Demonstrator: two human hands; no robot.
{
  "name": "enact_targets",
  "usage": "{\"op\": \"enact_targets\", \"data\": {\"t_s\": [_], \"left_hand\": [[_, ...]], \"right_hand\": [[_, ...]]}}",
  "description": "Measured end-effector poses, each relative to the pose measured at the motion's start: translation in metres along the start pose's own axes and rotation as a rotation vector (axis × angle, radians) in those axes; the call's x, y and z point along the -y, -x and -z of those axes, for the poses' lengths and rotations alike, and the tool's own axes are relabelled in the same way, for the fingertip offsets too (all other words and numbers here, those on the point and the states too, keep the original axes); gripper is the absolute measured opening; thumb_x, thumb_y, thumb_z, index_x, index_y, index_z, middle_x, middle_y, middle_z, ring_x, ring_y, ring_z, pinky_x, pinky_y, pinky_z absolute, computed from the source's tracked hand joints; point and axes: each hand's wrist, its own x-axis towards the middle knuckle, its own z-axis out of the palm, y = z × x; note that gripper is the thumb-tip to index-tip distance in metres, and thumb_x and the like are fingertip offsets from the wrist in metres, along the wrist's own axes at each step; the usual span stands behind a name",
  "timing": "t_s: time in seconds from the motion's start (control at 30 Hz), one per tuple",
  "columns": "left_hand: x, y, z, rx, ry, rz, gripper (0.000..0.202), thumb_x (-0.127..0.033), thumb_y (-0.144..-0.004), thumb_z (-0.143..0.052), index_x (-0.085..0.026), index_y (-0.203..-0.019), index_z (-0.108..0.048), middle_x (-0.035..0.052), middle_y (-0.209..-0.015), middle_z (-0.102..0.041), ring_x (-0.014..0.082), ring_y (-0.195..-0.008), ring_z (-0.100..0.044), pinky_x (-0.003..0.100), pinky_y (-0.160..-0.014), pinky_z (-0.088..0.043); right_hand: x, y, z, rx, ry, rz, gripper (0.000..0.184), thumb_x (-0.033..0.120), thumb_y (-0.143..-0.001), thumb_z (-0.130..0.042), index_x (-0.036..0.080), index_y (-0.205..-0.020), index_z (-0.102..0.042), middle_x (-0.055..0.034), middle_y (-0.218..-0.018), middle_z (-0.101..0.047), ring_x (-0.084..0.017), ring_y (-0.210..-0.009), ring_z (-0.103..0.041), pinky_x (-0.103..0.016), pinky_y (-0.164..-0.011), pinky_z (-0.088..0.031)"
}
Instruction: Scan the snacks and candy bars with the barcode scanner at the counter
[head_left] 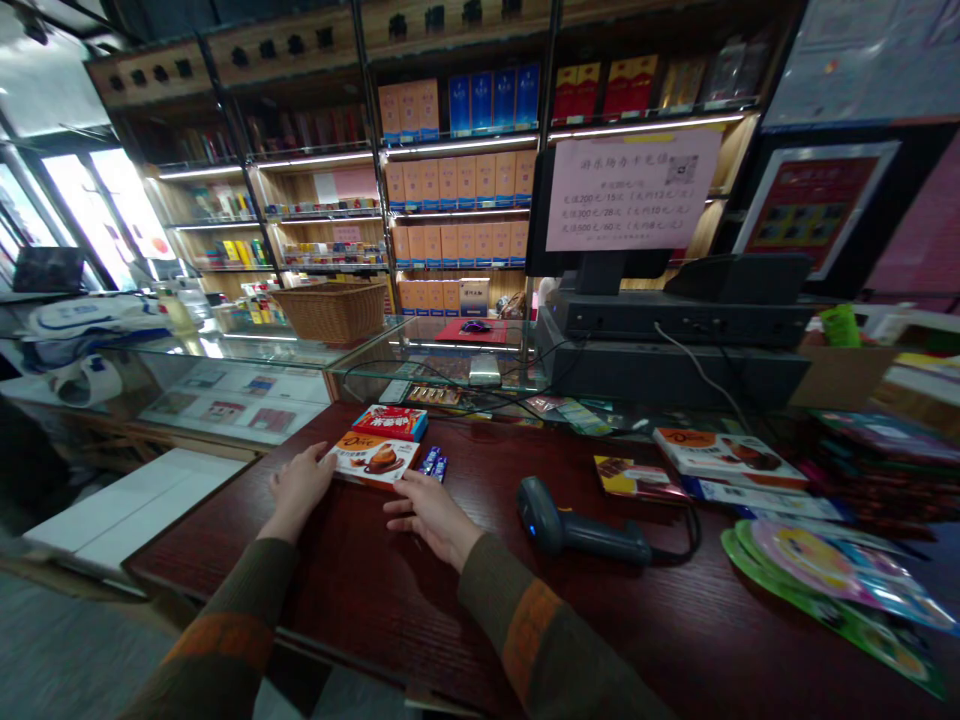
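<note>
A white and orange Dove chocolate box (pixel 377 457) lies flat on the dark wooden counter. My left hand (pixel 304 482) is at its left edge, fingertips touching the side and fingers loosely stretched. By the box's near right corner is my right hand (pixel 435 515), its fingers apart and the index fingertip at or very near the edge. Just behind the Dove box, a red and blue snack box (pixel 390 423) rests on the counter. Several small blue-wrapped sweets (pixel 434 464) sit to the right of the Dove box.
A barcode scanner (pixel 581 528) lies right of my right hand, its cable running rightward. Beyond are a chocolate packet (pixel 637 478), another Dove box (pixel 727 455) and colourful blister packs (pixel 817 575). A monitor (pixel 600 265) stands behind; a wicker basket (pixel 334 310) sits on the glass case.
</note>
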Motion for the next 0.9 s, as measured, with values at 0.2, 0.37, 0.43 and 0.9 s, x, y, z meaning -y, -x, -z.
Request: {"op": "enact_targets", "data": {"t_s": [0.2, 0.37, 0.43, 0.9], "left_hand": [[0.000, 0.002, 0.002, -0.023, 0.062, 0.025, 0.056, -0.046, -0.089, -0.042, -0.019, -0.135, -0.061, 0.0172, -0.126, -0.071, 0.0408, -0.124, -0.059, 0.062, -0.112, -0.030], [-0.007, 0.008, 0.009, -0.015, 0.056, 0.045, 0.054, -0.044, -0.092, -0.038, -0.018, -0.134, -0.061, 0.0188, -0.125, -0.070, 0.0388, -0.125, -0.059, 0.062, -0.114, -0.026], [-0.011, 0.010, 0.013, -0.027, 0.059, 0.038, 0.054, -0.043, -0.092, -0.039, -0.018, -0.134, -0.061, 0.0195, -0.128, -0.069, 0.0393, -0.126, -0.059, 0.063, -0.114, -0.025], [-0.084, 0.026, 0.022, -0.064, 0.031, -0.202, 0.048, -0.035, -0.095, -0.040, -0.020, -0.136, -0.060, 0.0157, -0.126, -0.070, 0.0369, -0.122, -0.061, 0.056, -0.112, -0.031]], "right_hand": [[-0.002, -0.003, 0.001, 0.016, -0.004, 0.009, 0.019, 0.027, -0.086, -0.064, 0.021, -0.105, -0.065, -0.0036, -0.107, -0.061, -0.007, -0.066, -0.060, -0.017, -0.051, -0.052], [0.000, 0.000, -0.001, 0.004, -0.028, -0.003, 0.018, 0.031, -0.086, -0.067, 0.021, -0.100, -0.063, -0.0028, -0.105, -0.061, -0.007, -0.065, -0.060, -0.017, -0.051, -0.052], [0.002, 0.004, -0.002, 0.001, -0.033, -0.008, 0.018, 0.029, -0.086, -0.065, 0.021, -0.102, -0.064, -0.0029, -0.106, -0.062, -0.006, -0.064, -0.060, -0.017, -0.051, -0.051], [0.040, 0.034, 0.023, -0.085, -0.044, 0.112, 0.014, 0.025, -0.084, -0.069, 0.017, -0.093, -0.062, -0.0023, -0.090, -0.064, -0.010, -0.067, -0.064, -0.019, -0.053, -0.051]]}}
